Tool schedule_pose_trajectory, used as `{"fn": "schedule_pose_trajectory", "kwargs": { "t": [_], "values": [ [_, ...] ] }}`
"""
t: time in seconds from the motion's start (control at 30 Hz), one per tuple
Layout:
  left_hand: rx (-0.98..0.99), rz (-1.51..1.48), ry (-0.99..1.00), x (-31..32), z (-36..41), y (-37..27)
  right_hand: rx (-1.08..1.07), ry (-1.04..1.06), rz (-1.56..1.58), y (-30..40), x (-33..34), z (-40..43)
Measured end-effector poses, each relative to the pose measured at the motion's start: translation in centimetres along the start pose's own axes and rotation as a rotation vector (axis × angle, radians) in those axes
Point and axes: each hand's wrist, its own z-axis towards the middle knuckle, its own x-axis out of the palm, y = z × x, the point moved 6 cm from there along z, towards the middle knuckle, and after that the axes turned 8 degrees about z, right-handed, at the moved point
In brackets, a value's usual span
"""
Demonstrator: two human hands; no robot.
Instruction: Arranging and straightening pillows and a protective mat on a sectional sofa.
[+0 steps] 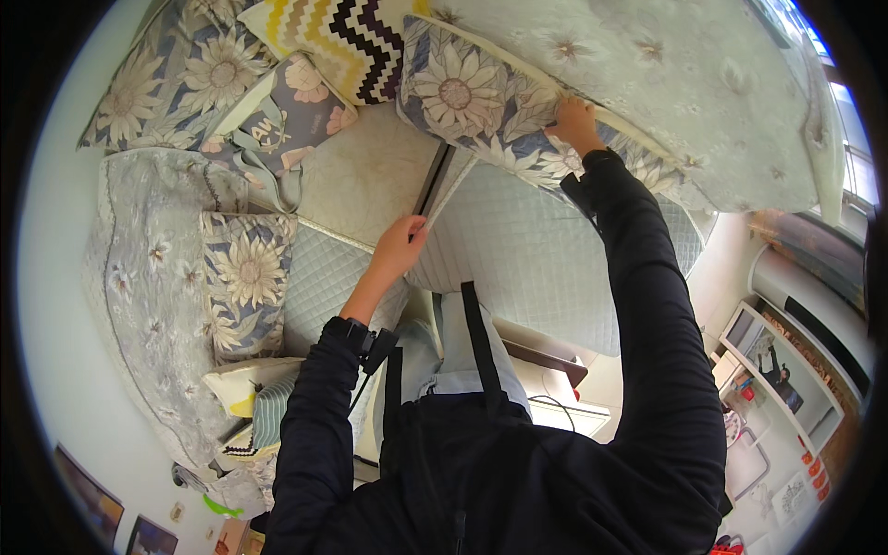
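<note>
My left hand [401, 248] is curled around the lower end of a long dark flat bar [434, 179]. The bar runs along the seam between a plain beige seat section [364, 177] and a quilted pale grey seat cover [520, 229] of the sofa. What lies at its far end is hidden. Farther right, my right hand [576, 125] grips the upper edge of a long floral cushion [454, 94], which leans at a slant against the sofa's back. Its fingers reach over the cream piped edge.
A zigzag-patterned cushion [361, 48] and a grey printed bag [298, 111] with straps lie at the far left corner. Another floral cushion [253, 277] and a striped cushion [272, 413] rest along the left side. A mirror-like framed panel [784, 374] stands at right.
</note>
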Motion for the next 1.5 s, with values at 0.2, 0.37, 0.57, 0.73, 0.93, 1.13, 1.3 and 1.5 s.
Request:
{"fn": "schedule_pose_trajectory", "kwargs": {
  "t": [0.2, 0.37, 0.57, 0.73, 0.93, 1.13, 1.3, 1.5],
  "values": [
    [0.020, -0.111, 0.035, 2.0, -0.6, 0.8, -0.198, -0.028, 0.110, 1.5, 2.0, -3.2],
    [0.093, -0.067, 0.030, 1.6, -1.4, -1.8, -0.387, -0.037, 0.331, 5.2, 1.5, -10.1],
    [0.620, 0.362, -0.219, -2.6, -5.8, -8.5, -0.308, 0.179, 0.360, 12.0, -1.5, -21.8],
    [0.888, 0.760, -0.163, -0.8, -11.0, -7.7, -0.386, 0.133, 0.516, 16.7, -3.0, -31.3],
    [0.913, 0.786, -0.011, 2.0, -18.2, -2.1, -0.386, 0.228, 0.637, 25.3, -2.5, -41.1],
    [0.959, 0.600, -0.064, 1.5, -24.5, 5.2, -0.375, 0.181, 0.646, 33.2, -1.7, -46.0],
    [0.700, 0.558, -0.100, -0.7, -29.2, 12.3, -0.673, 0.160, 0.512, 39.6, -2.0, -47.0],
    [0.498, 0.423, -0.498, -10.5, -35.1, 17.9, -0.968, 0.045, 0.391, 49.8, -7.5, -43.4]
  ]
}}
